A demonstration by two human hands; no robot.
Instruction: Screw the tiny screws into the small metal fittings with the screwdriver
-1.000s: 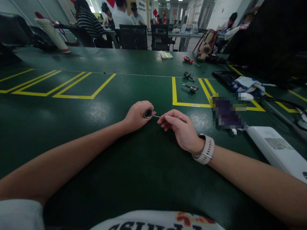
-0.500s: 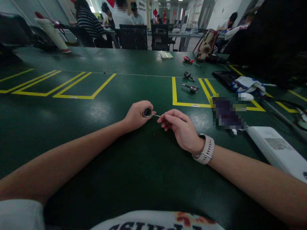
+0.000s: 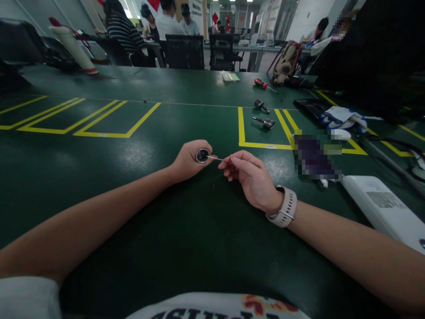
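Observation:
My left hand [image 3: 186, 162] is closed around a round metal cylinder [image 3: 199, 157], its bright rim and dark hollow end facing me. Small parts show dimly inside that opening. Between the fingertips of my right hand [image 3: 249, 178] a thin metal rod [image 3: 215, 158] is pinched; what its other end looks like is hidden by the fingers. The rod points left, and its tip lies at the cylinder's mouth; I cannot tell whether it touches the inside. Both hands are low over the green table [image 3: 186, 235].
Two dark metal cylinders with shanks, one [image 3: 262, 105] behind the other [image 3: 264, 122], lie near yellow tape. Behind them is a red-handled screwdriver [image 3: 261, 83]. To the right are a phone [image 3: 315, 157], a white device [image 3: 381, 199] and gloves [image 3: 343, 118]. People sit farther back.
The rod's tip has moved from the cylinder's right edge to in front of its opening. The cylinder has turned slightly, showing more of its inside. Both hands stay almost in place.

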